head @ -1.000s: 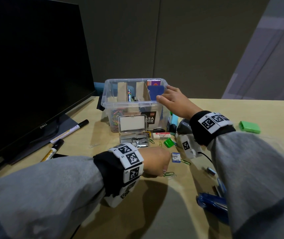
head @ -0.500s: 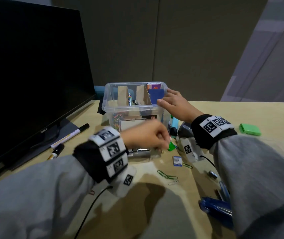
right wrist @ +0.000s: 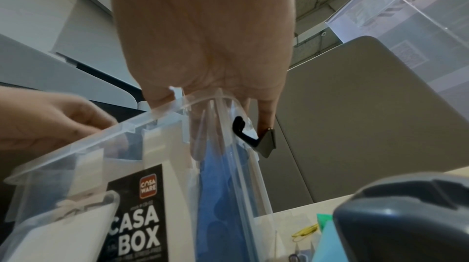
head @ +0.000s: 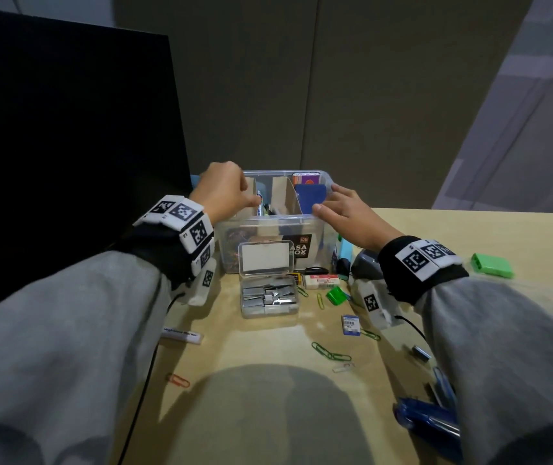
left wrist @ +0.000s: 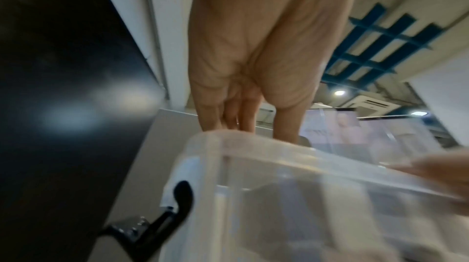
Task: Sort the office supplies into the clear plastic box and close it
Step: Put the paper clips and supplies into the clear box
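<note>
The clear plastic box [head: 268, 218] stands lidless at the back of the desk, with cardboard dividers [head: 281, 196], a pen [head: 260, 204] and a blue pad [head: 310, 196] inside. My left hand [head: 250, 199] hangs over its left compartment, fingers bunched and pointing down. In the left wrist view the box's rim [left wrist: 279, 158] hides the tips of that hand [left wrist: 264, 125], so I cannot see anything held. My right hand [head: 332, 203] rests on the box's front right corner, thumb on the front rim. The right wrist view shows this hand [right wrist: 203, 95] with fingers over the rim [right wrist: 142, 125].
An open staple case [head: 270, 293], an eraser [head: 321, 281], a green sharpener [head: 335, 294], green paper clips [head: 330, 352] and an orange clip [head: 178, 380] lie in front of the box. A blue stapler [head: 426, 417] is near right, a green case [head: 491, 265] far right, a monitor [head: 67, 129] left.
My left hand has lifted off the desk by the green paper clips and moved up and back to the box's left compartment. The right hand has stayed on the box's corner.
</note>
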Demonstrator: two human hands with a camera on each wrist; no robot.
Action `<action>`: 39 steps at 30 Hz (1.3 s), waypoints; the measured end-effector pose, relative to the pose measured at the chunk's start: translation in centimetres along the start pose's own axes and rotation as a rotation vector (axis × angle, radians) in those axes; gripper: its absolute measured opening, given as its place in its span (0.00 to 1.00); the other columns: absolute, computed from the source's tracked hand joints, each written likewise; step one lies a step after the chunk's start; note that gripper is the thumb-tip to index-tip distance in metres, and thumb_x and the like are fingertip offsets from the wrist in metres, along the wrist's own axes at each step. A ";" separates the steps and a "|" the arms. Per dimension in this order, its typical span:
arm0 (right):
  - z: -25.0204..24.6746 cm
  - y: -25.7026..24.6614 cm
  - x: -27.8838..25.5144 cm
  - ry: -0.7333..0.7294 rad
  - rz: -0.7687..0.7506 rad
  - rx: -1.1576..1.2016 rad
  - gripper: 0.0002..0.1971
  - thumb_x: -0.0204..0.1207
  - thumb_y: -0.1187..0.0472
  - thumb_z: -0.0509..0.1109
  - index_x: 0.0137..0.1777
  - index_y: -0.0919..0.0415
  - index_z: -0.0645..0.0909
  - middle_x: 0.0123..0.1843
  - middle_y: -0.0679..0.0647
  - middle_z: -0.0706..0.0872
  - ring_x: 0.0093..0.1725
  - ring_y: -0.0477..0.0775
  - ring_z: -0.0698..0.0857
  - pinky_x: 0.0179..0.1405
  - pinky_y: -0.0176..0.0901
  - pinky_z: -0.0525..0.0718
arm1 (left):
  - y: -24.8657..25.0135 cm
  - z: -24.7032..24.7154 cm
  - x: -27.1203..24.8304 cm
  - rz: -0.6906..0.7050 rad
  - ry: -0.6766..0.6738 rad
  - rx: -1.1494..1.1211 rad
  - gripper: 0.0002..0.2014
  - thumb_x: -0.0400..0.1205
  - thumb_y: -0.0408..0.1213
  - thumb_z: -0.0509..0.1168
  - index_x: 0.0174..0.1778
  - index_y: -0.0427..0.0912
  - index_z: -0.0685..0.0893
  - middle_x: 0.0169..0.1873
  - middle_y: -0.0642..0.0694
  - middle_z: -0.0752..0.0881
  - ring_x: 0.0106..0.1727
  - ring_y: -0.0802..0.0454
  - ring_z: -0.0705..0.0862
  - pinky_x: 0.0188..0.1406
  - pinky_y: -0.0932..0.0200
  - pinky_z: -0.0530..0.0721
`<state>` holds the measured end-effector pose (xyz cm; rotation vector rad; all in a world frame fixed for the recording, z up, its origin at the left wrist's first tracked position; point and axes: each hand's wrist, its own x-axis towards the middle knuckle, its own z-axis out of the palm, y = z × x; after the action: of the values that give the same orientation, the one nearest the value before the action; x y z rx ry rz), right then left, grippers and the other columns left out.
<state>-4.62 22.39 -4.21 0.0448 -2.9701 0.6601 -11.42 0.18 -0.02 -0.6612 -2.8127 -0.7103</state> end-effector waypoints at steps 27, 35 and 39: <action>0.1 0.0 -0.1 -0.008 -0.001 0.018 0.24 0.88 0.46 0.51 0.65 0.58 0.84 0.78 0.55 0.72 0.85 0.56 0.50 0.79 0.56 0.56 | 9.2 10.3 -12.7 0.533 -0.731 0.246 0.06 0.81 0.29 0.66 0.53 0.33 0.83 0.50 0.39 0.84 0.51 0.42 0.82 0.39 0.57 0.73; 0.2 -0.1 -0.1 -0.003 0.005 0.012 0.24 0.88 0.46 0.51 0.65 0.58 0.84 0.78 0.55 0.72 0.85 0.56 0.50 0.79 0.56 0.56 | 9.1 10.3 -11.5 0.550 -0.888 0.175 0.05 0.82 0.30 0.67 0.50 0.35 0.86 0.45 0.44 0.88 0.51 0.47 0.86 0.52 0.55 0.84; 0.2 -0.1 0.0 -0.004 0.004 0.009 0.24 0.88 0.46 0.51 0.65 0.58 0.84 0.79 0.54 0.72 0.85 0.56 0.50 0.79 0.56 0.55 | 8.7 10.5 -11.1 0.567 -0.936 0.187 0.07 0.83 0.31 0.64 0.51 0.33 0.86 0.44 0.41 0.86 0.45 0.46 0.82 0.43 0.56 0.79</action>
<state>-4.60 22.20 -4.32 0.0406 -2.9714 0.6751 1.88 7.96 -8.47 -2.0585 -3.0460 0.0080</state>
